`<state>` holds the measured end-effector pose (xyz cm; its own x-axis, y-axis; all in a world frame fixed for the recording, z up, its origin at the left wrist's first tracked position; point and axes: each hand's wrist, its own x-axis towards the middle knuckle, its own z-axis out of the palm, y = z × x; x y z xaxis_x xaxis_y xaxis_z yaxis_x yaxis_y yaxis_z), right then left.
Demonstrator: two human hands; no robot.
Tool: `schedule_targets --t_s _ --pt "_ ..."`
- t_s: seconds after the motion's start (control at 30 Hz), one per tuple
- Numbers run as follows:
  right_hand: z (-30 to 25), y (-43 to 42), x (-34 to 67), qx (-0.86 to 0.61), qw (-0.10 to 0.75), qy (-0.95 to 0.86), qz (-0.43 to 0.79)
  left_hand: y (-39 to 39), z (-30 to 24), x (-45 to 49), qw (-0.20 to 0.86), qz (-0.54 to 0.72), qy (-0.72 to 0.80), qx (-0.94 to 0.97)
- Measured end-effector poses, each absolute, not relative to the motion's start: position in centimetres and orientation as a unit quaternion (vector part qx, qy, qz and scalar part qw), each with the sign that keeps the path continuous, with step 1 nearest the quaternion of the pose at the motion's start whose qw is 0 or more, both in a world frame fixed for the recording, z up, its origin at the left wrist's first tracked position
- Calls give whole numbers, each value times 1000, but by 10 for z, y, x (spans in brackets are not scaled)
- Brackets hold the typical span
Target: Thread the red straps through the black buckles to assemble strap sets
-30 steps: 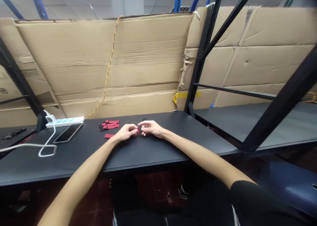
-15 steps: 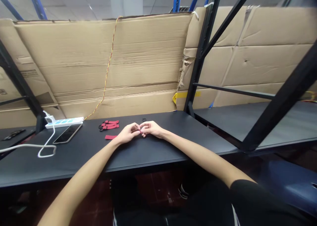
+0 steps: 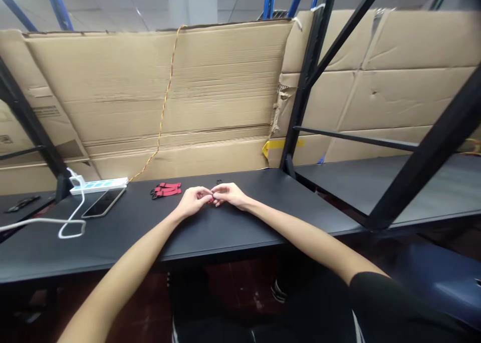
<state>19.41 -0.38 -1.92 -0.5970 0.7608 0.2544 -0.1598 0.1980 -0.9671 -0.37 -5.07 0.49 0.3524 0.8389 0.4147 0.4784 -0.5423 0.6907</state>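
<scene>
Over the middle of the black table, my left hand (image 3: pixel 193 202) and my right hand (image 3: pixel 230 195) meet fingertip to fingertip. Both are closed in a pinch on a small piece of red strap (image 3: pixel 211 200), mostly covered by the fingers. Something small and dark also shows at the fingertips, too small to make out. Just beyond my right hand lies a small black buckle (image 3: pixel 219 182), partly hidden by the fingers. To the left of my left hand, several red straps (image 3: pixel 169 190) with black buckles (image 3: pixel 154 193) lie together.
A phone (image 3: pixel 103 203) lies at the left, in front of a white power strip (image 3: pixel 99 185) with a white cable (image 3: pixel 71 227). Cardboard (image 3: pixel 210 97) stands along the table's back. A black metal post (image 3: pixel 300 97) rises at the right, and a twisted yellow-red cord (image 3: pixel 164 102) hangs down the cardboard.
The loose red strap that lay by my left wrist no longer shows there. More red now shows between my fingertips, and my hands have shifted only slightly.
</scene>
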Motion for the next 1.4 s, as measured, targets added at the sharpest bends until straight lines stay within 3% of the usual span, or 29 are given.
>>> schedule_targets --t_s 0.2,0.57,0.83,1.23,1.4 --pt "-20 -6 191 -204 391 -666 601 -46 -1 -5 207 416 445 766" --pt "-13 -11 194 -175 347 -665 638 -47 0 -4 249 423 406 771" --pt "-17 -4 193 -200 386 -655 618 -59 10 3 112 401 359 835" --pt "-18 3 196 -203 426 -624 622 -60 12 1 40 409 367 835" --pt "-14 -2 196 -214 436 -605 632 -55 8 0 114 415 370 823"
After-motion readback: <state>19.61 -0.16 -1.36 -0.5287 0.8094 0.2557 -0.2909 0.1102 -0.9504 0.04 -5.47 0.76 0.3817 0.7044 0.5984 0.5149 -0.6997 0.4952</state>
